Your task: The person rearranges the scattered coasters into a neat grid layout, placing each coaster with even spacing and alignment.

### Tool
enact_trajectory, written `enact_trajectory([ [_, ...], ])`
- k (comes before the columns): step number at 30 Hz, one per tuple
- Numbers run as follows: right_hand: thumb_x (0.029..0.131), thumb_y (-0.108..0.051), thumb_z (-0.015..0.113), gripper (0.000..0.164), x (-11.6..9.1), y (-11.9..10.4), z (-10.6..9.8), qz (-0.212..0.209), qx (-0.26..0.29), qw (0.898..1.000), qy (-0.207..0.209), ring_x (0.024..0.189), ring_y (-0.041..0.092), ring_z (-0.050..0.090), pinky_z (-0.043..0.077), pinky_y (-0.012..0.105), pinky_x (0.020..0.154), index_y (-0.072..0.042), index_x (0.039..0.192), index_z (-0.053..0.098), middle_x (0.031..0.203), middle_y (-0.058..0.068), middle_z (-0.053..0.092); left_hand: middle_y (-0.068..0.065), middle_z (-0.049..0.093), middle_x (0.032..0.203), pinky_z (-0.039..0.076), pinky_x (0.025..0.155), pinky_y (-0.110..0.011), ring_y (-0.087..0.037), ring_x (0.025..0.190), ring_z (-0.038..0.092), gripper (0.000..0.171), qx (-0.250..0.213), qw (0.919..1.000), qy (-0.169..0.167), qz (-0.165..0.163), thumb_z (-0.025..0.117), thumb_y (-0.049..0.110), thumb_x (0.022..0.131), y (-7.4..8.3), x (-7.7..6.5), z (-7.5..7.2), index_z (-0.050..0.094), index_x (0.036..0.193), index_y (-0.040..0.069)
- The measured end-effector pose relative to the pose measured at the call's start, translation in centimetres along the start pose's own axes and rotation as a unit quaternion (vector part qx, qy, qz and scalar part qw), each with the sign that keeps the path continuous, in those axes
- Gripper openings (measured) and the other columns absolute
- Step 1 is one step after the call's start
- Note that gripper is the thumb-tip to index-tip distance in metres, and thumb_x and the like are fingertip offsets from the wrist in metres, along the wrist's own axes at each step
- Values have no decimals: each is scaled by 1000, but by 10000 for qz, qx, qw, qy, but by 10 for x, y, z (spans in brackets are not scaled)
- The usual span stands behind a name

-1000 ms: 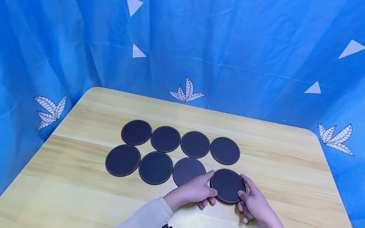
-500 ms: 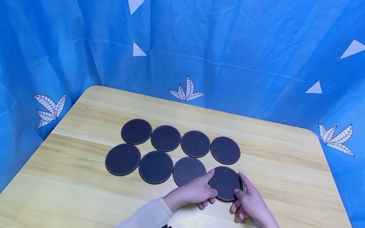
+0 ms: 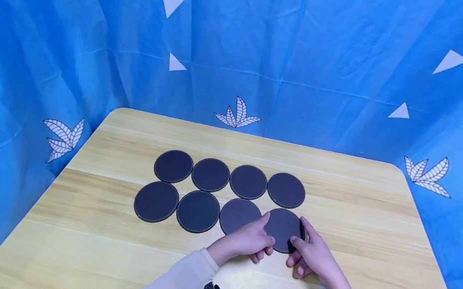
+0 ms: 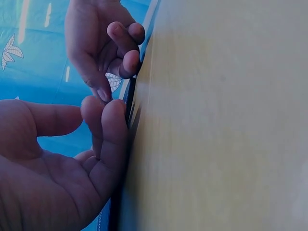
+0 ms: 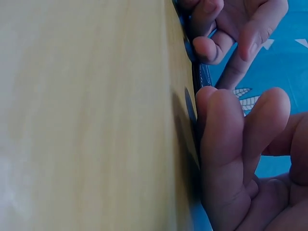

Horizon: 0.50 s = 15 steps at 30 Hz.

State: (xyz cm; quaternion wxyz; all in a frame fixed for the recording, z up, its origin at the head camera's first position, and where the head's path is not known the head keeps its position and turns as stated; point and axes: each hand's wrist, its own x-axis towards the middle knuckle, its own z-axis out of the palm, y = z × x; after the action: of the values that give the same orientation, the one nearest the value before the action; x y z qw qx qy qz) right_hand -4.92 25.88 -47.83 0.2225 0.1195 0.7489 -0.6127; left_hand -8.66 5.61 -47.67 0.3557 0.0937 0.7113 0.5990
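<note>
Several round black coasters with stitched rims lie in two rows on the wooden table. At the right end of the near row, my two hands flank one coaster (image 3: 282, 228). My right hand (image 3: 314, 253) pinches its right edge, thumb on top and index finger along the rim. My left hand (image 3: 246, 239) holds its left edge between spread index finger and thumb, while overlapping the neighbouring coaster (image 3: 238, 215). Both wrist views show the other fingers curled low, close to the tabletop. In the right wrist view, a stitched coaster edge shows between the hands.
The far row ends at the right with another coaster (image 3: 286, 190). Left in the near row are a dark coaster (image 3: 198, 212) and the end coaster (image 3: 156, 202). A blue patterned curtain (image 3: 327, 58) hangs around the pale wooden table (image 3: 75, 241).
The coaster between my hands has slid left, up against its neighbour in the near row, and lies flatter. My right hand has moved left with it; my left hand has barely moved.
</note>
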Motion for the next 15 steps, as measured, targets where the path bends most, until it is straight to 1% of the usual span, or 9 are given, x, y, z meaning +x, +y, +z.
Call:
enact_trajectory([
  [5,103,-13,50,79,0,0,-2,-23,150,9999,-23,39,16,53,54,39,45,-12,163,-2,66,22,65,-11,63,71,48,43,-25,-14,47,49,82,-111,9999,-37,41,57,4,99,2,0,2,7,163,10],
  [11,104,-14,50,80,1,0,-4,-16,204,9998,-37,39,16,53,54,38,45,-12,163,-3,66,22,66,-11,63,72,48,44,-25,-14,48,49,80,-153,9998,-60,88,57,4,99,3,0,1,9,163,11],
  [13,103,-14,50,81,0,0,-4,-50,158,9999,-37,39,16,53,54,39,45,-13,163,-4,66,22,66,-12,64,74,49,45,-26,-15,50,50,79,-82,9999,-71,134,58,5,99,5,-2,-2,11,163,11],
  [15,103,-14,52,82,-2,-1,-4,-150,89,9998,-26,39,17,53,55,40,45,-15,163,-5,67,21,66,-11,64,77,52,48,-29,-18,52,53,77,182,9994,-56,296,59,7,100,10,-7,-8,15,163,10],
])
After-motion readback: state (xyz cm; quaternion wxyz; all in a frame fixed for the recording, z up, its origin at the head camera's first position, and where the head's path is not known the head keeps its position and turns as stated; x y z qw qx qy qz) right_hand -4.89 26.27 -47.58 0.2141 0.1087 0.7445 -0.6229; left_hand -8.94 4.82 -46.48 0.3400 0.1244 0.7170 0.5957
